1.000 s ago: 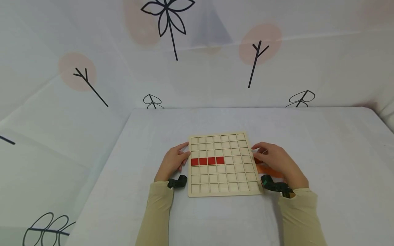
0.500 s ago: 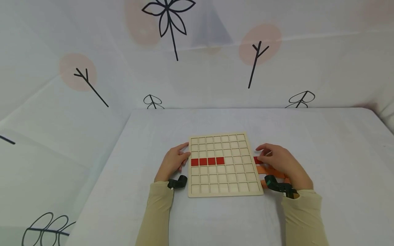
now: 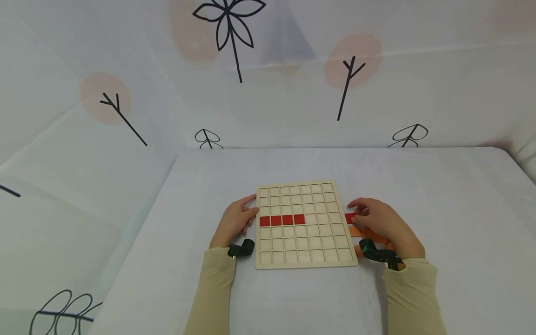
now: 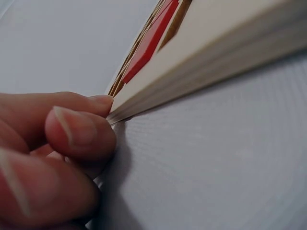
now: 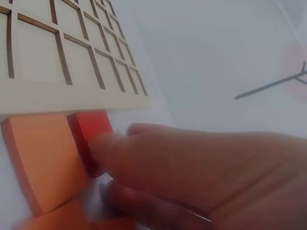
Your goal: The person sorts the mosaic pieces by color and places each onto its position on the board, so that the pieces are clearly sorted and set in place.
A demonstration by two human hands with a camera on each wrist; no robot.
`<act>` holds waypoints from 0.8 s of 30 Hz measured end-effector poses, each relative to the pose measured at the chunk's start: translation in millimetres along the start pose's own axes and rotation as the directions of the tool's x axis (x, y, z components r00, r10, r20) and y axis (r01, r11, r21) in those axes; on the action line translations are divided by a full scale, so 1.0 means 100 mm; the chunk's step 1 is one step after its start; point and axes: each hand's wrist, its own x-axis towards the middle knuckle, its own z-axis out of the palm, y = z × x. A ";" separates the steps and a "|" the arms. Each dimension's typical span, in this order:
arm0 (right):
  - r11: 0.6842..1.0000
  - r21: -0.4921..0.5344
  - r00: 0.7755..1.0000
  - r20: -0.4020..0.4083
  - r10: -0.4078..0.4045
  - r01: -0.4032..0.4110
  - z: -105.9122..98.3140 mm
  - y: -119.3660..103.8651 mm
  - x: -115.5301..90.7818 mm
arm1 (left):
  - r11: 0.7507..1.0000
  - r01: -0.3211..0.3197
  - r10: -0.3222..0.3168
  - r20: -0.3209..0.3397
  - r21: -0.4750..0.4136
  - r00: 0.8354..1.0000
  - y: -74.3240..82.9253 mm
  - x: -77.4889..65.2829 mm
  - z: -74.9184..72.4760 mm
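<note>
A cream grid board [image 3: 305,267] lies flat on the table, with several red square tiles [image 3: 276,220] in a row across its middle. At the board's left edge, my left hand [image 3: 235,217] touches the side with its fingertips; the left wrist view has a fingertip [image 4: 101,103] right at the corner. Beside the right edge lies a loose red tile [image 5: 93,127]. The thumb of my right hand [image 3: 377,218] rests on this tile, while the index finger stretches out past it, apart from it.
Orange pieces [image 5: 45,158] lie next to the loose red tile, partly under my right hand and wrist camera [image 3: 372,251]. A white cloth covers the table [image 3: 469,209], and a patterned cloth [image 3: 268,107] hangs behind and at the left.
My right hand has drawn back slightly to the right of the board, uncovering more of the loose red tile and orange pieces. The left hand has stayed at the board's edge.
</note>
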 end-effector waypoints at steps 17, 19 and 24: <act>0.999 -0.049 1.000 0.013 -0.006 0.007 0.03 0.03 0.07 | 1.000 -0.001 0.001 0.004 -0.006 1.000 0.01 0.00 -0.01; 0.999 -0.038 1.000 0.008 -0.004 0.004 0.03 0.04 0.07 | 1.000 -0.002 0.002 0.004 -0.005 1.000 0.01 0.00 -0.01; 1.000 0.001 1.000 0.006 0.020 -0.020 0.02 0.03 0.06 | 1.000 0.001 -0.001 0.006 0.001 1.000 0.01 0.00 -0.01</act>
